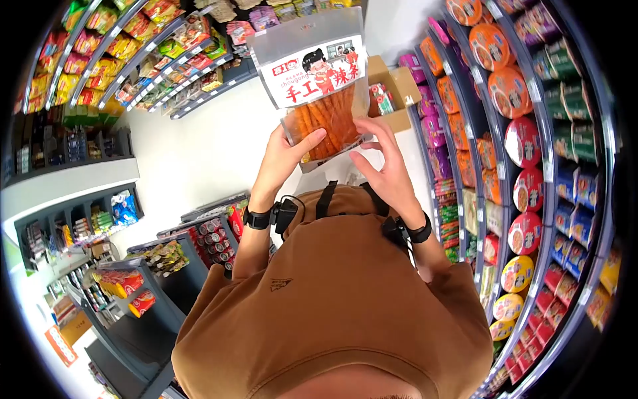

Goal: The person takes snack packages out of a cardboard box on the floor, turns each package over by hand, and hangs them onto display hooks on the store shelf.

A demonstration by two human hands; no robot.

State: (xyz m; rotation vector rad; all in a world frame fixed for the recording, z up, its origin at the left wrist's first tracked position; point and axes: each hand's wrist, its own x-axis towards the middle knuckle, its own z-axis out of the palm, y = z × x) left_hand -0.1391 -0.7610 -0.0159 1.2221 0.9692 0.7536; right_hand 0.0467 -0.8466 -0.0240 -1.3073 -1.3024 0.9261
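Note:
A clear-fronted snack bag of reddish-brown spicy strips (pixel 325 116) hangs upright in front of me, its white label with a cartoon figure facing me. My left hand (pixel 282 156) is closed on the bag's lower left corner, thumb across the front. At the lower right edge, my right hand (pixel 392 163) touches the bag with its fingertips. Its thumb stands apart from the fingers, and I see nothing else in that hand. The bag hides some of the left fingers. Each wrist wears a black strap with a small device.
Shelves of instant noodle tubs (pixel 522 139) curve along the right. Behind the bag, an open cardboard box (pixel 397 121) holds packaged goods. Racks of snack packets (pixel 139 30) fill the upper left. Red cans (pixel 216 239) stand on a low shelf at my left.

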